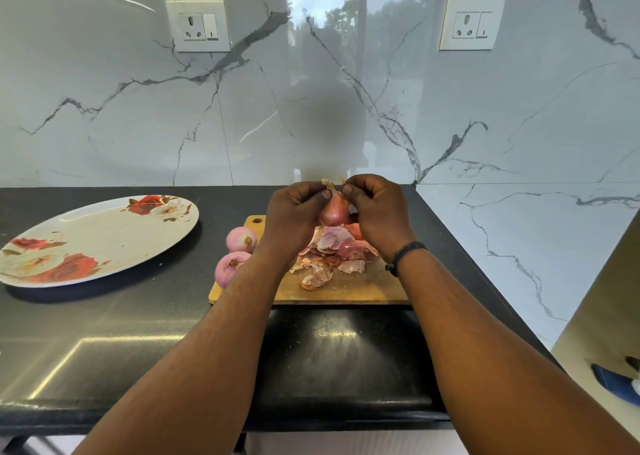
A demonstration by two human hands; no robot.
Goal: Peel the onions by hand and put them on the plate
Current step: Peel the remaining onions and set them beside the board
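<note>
A small red onion [334, 210] with its dry papery top hangs in the air above the wooden cutting board [346, 290]. My left hand [294, 217] grips it from the left and my right hand [375, 212] grips it from the right, thumbs and fingertips pinching near its stem. Two peeled pink onions [241, 239] [228, 267] lie at the board's left edge. A heap of onion skins [332, 252] covers the board under my hands. The oval floral plate [100, 236] sits to the left with no onion on it.
The black countertop [138, 333] runs to a marble wall behind and a marble side wall on the right. Two wall sockets [198, 26] [471, 24] are mounted high up. A blue shoe [616, 383] shows on the floor at far right.
</note>
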